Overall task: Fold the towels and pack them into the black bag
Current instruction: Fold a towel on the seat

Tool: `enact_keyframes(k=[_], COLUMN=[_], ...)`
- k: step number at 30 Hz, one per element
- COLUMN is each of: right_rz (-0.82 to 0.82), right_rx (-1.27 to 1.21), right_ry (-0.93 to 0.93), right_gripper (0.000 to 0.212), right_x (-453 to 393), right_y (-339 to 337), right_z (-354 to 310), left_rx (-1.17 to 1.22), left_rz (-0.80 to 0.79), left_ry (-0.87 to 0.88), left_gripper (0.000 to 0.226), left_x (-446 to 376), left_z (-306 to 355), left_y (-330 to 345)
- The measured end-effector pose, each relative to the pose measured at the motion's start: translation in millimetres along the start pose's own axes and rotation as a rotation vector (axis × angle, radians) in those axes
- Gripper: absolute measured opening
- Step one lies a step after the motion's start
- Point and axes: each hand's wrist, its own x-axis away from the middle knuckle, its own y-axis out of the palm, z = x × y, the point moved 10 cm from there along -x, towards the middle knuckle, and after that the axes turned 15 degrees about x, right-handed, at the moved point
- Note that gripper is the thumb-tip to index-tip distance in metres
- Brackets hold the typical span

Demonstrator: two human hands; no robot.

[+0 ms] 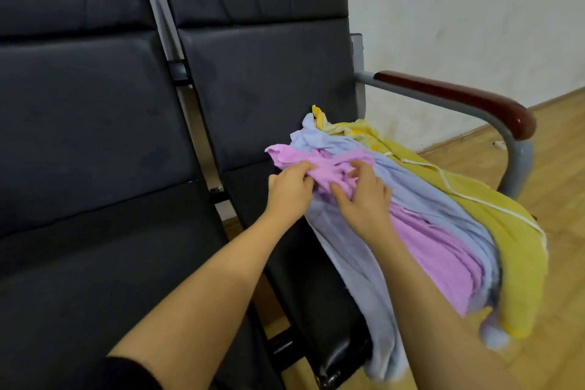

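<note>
A heap of towels lies across the right black seat [304, 288]. On top is a pink towel [437, 250], with a pale blue towel [345, 250] around it and a yellow towel [493, 218] on the right side, hanging over the seat's edge. My left hand [289, 190] grips a bunched fold of the pink towel at its upper end. My right hand [364, 196] has its fingers curled into the same pink cloth just beside the left hand. No black bag is in view.
Two black padded chairs stand side by side; the left seat [104, 263] is bare. A grey metal armrest with a brown wooden pad [459, 98] rises to the right of the towels. Beyond it are a wooden floor [560, 168] and a white wall [474, 9].
</note>
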Motion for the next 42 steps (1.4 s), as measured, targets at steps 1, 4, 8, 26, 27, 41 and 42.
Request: enact_keyframes(k=[1, 4, 8, 26, 27, 41, 42], right_rz=[-0.040, -0.109, 0.108, -0.030, -0.080, -0.782, -0.820], right_rx=[0.097, 0.298, 0.227, 0.304, 0.309, 0.503, 0.534], right_ry=[-0.015, -0.095, -0.130, -0.613, -0.645, -0.763, -0.757], right_gripper=[0.048, 0.041, 0.040, 0.033, 0.035, 0.048, 0.053], right_x=[1.9, 9.1, 15.4, 117.3, 124.9, 182.6, 186.6], right_y=[5.3, 15.8, -9.1, 37.1, 50.4, 173.0, 181.6], right_z=[-0.9, -15.3, -53.7, -301.9, -307.6, -270.9, -264.6], left_rx=[0.002, 0.004, -0.028, 0.149, 0.150, -0.454, -0.475], left_rz=[0.020, 0.085, 0.147, 0.442, 0.438, -0.099, -0.118], left_ry=[0.025, 0.058, 0.073, -0.241, -0.269, -0.702, -0.695], left_gripper=[0.023, 0.027, 0.030, 0.035, 0.038, 0.061, 0.063], left_x=[2.6, 10.5, 21.7, 165.2, 174.5, 254.4, 254.9], left_z=[5.0, 14.5, 23.6, -59.6, -68.8, -194.6, -196.9], left_y=[-8.6, -33.1, -68.0, -274.0, -277.3, -238.4, -235.5])
